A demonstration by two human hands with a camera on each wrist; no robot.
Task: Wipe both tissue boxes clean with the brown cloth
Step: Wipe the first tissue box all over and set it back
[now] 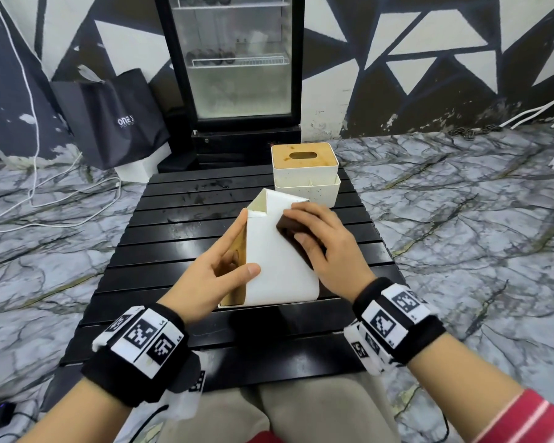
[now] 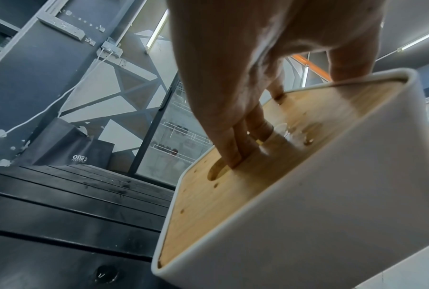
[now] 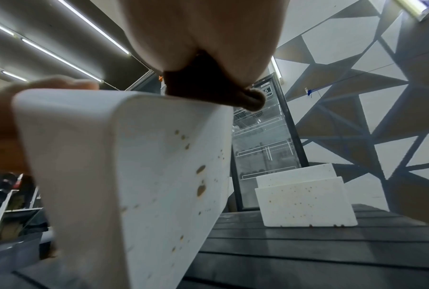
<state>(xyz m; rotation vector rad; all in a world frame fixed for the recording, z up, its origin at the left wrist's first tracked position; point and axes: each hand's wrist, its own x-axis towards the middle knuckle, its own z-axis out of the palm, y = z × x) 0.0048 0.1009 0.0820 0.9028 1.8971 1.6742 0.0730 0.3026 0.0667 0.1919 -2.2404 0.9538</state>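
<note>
White lettering reading "ONE", with its remainder cut off at a fold and a smaller illegible line beneath, stands on the black paper bag leaning against the wall. A digit "5" shows on a small dark label at the top of the glass-door fridge. The square black-and-white coded markers on the wristbands carry tiny characters too small to read.

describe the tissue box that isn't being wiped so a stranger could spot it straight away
On the black slatted table, look to the far edge, before the glass-door fridge. There stands the upright white tissue box with a wooden lid, brown-speckled and untouched. The tipped white tissue box nearer is gripped by hands.
</note>
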